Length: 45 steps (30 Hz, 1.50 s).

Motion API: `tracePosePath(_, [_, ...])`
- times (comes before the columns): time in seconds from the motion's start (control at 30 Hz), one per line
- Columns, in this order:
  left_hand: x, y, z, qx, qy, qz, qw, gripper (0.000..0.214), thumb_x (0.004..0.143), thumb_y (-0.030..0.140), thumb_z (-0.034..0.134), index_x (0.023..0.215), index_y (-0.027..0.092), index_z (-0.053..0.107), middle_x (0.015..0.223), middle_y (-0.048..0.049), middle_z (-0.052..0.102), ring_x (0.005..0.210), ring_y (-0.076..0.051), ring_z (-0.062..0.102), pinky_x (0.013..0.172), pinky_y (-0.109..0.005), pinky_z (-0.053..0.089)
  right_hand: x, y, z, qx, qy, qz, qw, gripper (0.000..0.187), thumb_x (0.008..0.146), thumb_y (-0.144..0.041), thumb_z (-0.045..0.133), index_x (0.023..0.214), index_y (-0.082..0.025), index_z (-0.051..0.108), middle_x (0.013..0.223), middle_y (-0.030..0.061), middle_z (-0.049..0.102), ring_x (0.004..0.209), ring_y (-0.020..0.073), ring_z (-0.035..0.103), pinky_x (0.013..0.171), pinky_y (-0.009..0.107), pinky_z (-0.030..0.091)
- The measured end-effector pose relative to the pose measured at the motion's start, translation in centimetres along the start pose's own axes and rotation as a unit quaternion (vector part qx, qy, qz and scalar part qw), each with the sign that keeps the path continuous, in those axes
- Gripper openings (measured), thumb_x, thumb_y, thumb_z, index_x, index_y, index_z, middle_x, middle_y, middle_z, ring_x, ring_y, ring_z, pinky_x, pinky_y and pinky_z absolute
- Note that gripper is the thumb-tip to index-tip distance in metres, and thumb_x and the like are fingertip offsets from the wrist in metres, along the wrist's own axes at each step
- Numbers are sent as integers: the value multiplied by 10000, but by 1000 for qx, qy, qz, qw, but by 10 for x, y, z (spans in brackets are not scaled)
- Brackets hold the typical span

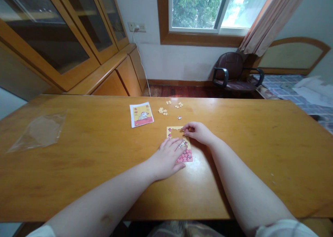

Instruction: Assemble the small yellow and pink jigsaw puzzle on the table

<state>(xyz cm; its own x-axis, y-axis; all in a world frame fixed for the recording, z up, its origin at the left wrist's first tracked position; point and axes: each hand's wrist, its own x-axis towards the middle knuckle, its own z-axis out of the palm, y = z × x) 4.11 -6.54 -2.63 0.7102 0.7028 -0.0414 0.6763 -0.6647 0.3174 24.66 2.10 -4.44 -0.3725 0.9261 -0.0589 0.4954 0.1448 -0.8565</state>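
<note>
While left hand [166,159] presses puzzle [186,156], fingers spread, right hand [199,132] pinches its top edge, card [141,114] print unreadable

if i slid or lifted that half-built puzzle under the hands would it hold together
Lifted, probably not: the puzzle is thin interlocked pieces, so it would likely sag and split. Slid flat on the smooth table it may stay joined. The left hand lying flat on it suggests it is light and shifts easily.
</note>
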Motion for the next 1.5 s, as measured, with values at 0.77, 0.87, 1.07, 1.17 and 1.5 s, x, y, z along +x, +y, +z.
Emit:
tracePosePath(0.77, [20, -48, -7, -78, 178, -141, 971, 331, 878, 319, 512, 1170, 196, 604, 1238, -85, 602, 1191, -248, 500, 1052, -452, 376, 9, 5, 13, -310, 55, -54, 948, 605, 927, -502, 414, 1456, -213, 357, 1533, 85, 302, 1410, 254, 262, 1144, 446, 204])
tracePosePath(0.87, [21, -53, -7, -76, 177, -160, 968, 371, 863, 324, 530, 1203, 186, 580, 1284, -98, 565, 1232, -260, 466, 1067, -457, 361, 11, 4, 16, -335, 73, -32, 939, 613, 917, -534, 420, 1452, -240, 369, 1529, 90, 310, 1402, 279, 275, 1136, 460, 206])
tracePosePath(1.07, [16, -57, -10, -66, 149, -133, 978, 474, 849, 358, 555, 1290, 185, 526, 1390, -109, 476, 1301, -273, 391, 1099, -471, 316, 12, 1, 19, -349, 93, -16, 932, 512, 922, -529, 417, 1363, -279, 489, 1487, 86, 391, 1369, 277, 329, 1118, 474, 213])
tracePosePath(1.17, [16, -60, -11, -69, 163, -141, 974, 426, 864, 359, 535, 1251, 183, 556, 1359, -107, 504, 1281, -268, 418, 1091, -464, 331, 11, 1, 16, -322, 115, -18, 939, 465, 940, -482, 403, 1291, -214, 545, 1432, 99, 464, 1330, 245, 385, 1109, 438, 246])
tracePosePath(1.5, [18, -61, -10, -92, 140, -104, 980, 430, 836, 328, 567, 1244, 194, 562, 1336, -98, 528, 1270, -264, 431, 1099, -464, 323, 12, 6, 7, -279, 155, -30, 947, 215, 878, -279, 554, 1024, -223, 701, 1214, 37, 656, 1162, 195, 555, 1028, 334, 377])
